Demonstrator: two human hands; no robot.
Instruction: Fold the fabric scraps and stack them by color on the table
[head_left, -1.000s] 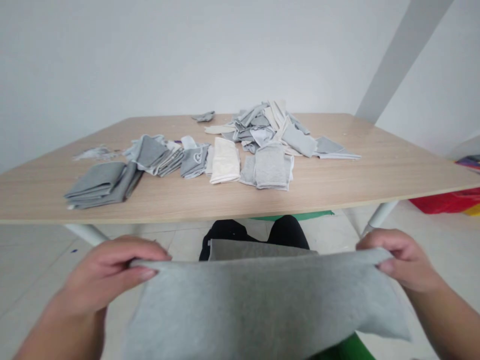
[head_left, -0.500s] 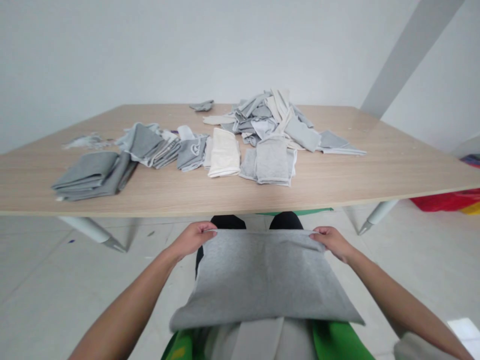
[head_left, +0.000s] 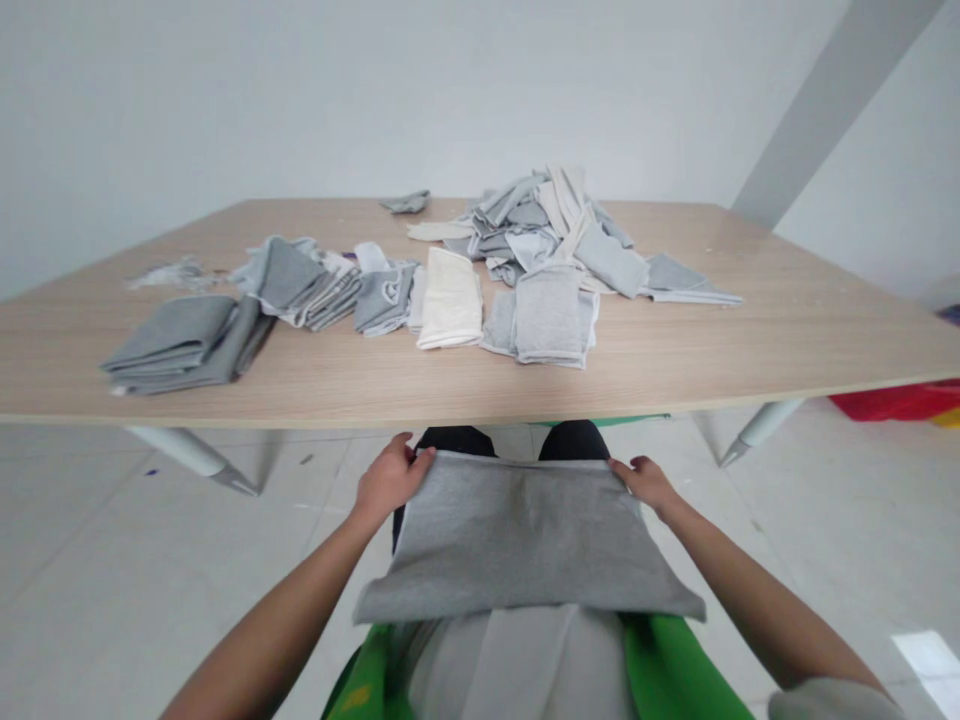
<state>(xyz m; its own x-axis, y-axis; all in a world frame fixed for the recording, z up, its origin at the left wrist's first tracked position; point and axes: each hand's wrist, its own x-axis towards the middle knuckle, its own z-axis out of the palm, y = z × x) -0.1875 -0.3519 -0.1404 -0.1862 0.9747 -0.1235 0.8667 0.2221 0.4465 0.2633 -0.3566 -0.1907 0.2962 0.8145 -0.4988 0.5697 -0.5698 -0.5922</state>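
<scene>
A grey piece of fabric (head_left: pixel 529 535) lies spread over my lap, its far edge pulled fairly straight between both hands. My left hand (head_left: pixel 391 475) is closed on its far left corner, thumb on top. At the far right corner my right hand (head_left: pixel 643 482) pinches the same edge with thumb and fingers. The near edge of the fabric hangs loose close to my body, over a green garment (head_left: pixel 667 665) at my sides. Parts of the fingers under the cloth are hidden.
On the wooden table (head_left: pixel 337 405) in front lie folded dark grey cloths (head_left: pixel 176 345), several smaller folded stacks, a cream folded cloth (head_left: pixel 451 300), a light grey stack (head_left: pixel 551 315) and a loose fabric heap (head_left: pixel 525 225). White scraps (head_left: pixel 176 273) are at left. The table's front edge is just beyond my hands.
The fabric's near edge has moved up, away from me, and the cloth looks shorter and darker. My left hand's grip has shifted, with its fingers now further over the corner.
</scene>
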